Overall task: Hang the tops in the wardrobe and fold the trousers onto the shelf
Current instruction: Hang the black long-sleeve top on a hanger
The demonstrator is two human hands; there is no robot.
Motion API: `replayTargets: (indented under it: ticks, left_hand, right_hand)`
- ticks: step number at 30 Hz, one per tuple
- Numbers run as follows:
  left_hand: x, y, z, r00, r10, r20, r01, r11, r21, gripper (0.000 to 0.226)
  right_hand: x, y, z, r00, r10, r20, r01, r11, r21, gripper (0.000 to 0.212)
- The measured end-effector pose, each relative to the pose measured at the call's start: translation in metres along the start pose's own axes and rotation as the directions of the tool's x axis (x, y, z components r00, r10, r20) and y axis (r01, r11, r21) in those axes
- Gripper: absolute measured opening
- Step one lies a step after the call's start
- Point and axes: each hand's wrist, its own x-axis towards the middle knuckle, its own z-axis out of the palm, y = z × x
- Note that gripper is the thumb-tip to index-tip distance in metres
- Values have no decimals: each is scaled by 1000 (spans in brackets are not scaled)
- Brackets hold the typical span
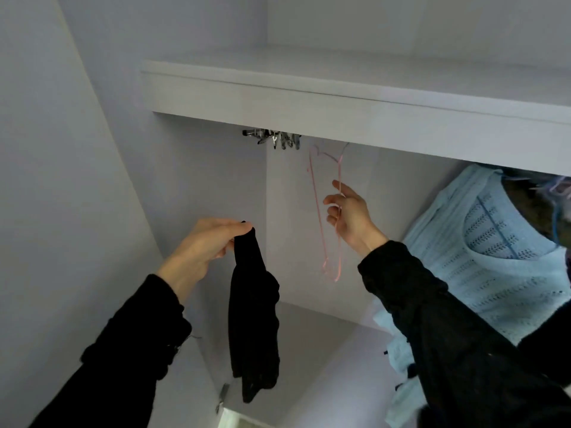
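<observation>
I am looking up into a white wardrobe. My left hand (206,246) pinches the top of a black garment (253,319), which hangs limp below it. My right hand (347,213) holds a thin pink wire hanger (318,211) by one side; the hanger hangs upright in the open bay, its hook up near the underside of the shelf (340,109). A light blue knitted top (494,273) hangs at the right of the bay, beside my right sleeve.
Several metal hanger hooks or clips (275,139) are bunched on the rail just under the shelf, at the left. The wardrobe's side wall (77,180) stands at the left. Darker clothes (531,205) hang behind the blue top at the far right.
</observation>
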Motion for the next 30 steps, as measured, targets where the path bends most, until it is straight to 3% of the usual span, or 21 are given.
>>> replayTargets:
  ticks: [4, 8, 10, 13, 16, 19, 23, 27, 30]
  left_hand:
    - [-3, -3, 19, 999, -16, 50, 16, 1000, 18, 8]
    - [-1, -9, 34, 997, -39, 69, 34, 997, 69, 7]
    - [1, -13, 40, 995, -41, 91, 33, 995, 97, 9]
    - [2, -15, 52, 990, -46, 131, 28, 990, 138, 13]
    - [2, -15, 62, 986, -39, 165, 7, 982, 188, 14]
    - [4, -15, 66, 983, -29, 184, -15, 972, 232, 15]
    - [5, -15, 67, 989, -23, 148, -13, 972, 234, 5]
    - [0, -14, 75, 990, 22, 142, -64, 952, 300, 7]
    - [0, -14, 74, 990, 87, 109, -121, 925, 361, 8]
  right_hand:
    - [-23, 37, -47, 998, 43, -55, -46, 997, -55, 36]
    - [-51, 62, -79, 979, -98, -178, 97, 995, -16, 14]
    - [-59, 63, -91, 976, -122, -183, 117, 992, -38, 15]
    - [-61, 59, -110, 985, 1, -173, -46, 966, -254, 26]
    - [-61, 66, -125, 939, 147, -312, -257, 902, -347, 45]
    - [-70, 77, -139, 892, 88, -442, -333, 791, -514, 49]
    - [-76, 87, -151, 888, 68, -455, -203, 946, -253, 34]
    - [-74, 95, -155, 906, 236, -352, -264, 964, -33, 30]
    - [-77, 97, -155, 909, 256, -328, -202, 961, 190, 36]
